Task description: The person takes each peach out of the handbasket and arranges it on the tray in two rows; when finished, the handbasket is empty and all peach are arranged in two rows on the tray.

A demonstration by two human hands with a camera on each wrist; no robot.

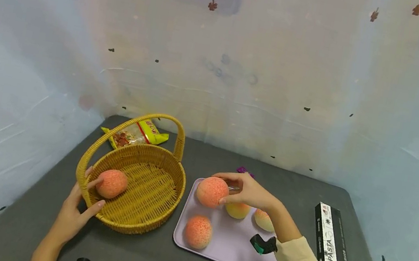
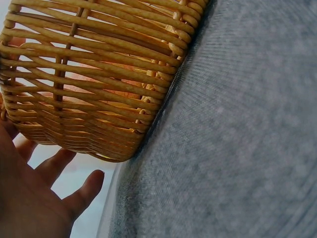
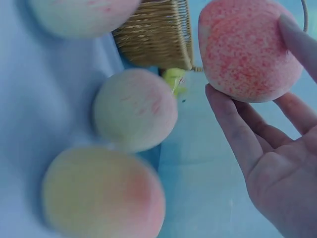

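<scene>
A yellow wicker basket (image 1: 150,185) with a tall handle stands at the left, one pink peach (image 1: 112,184) lying inside. My left hand (image 1: 72,214) holds the basket's left rim; one finger reaches over the edge beside that peach. Seen from the left wrist, the other fingers (image 2: 54,166) spread along the outer weave. Above the lilac tray (image 1: 230,256), my right hand (image 1: 247,191) grips a pink peach (image 1: 212,192) between thumb and fingertips. On the tray are a pink peach (image 1: 198,231) at the front left and two yellowish peaches, one (image 1: 237,210) partly hidden by the hand.
A yellow snack bag (image 1: 136,134) lies behind the basket, partly hidden by it. A long black pasta box (image 1: 334,257) lies along the right side of the dark table. Behind the tray shows a small purple wrapper (image 1: 244,170). Pale plastic sheeting (image 1: 238,107) surrounds the table.
</scene>
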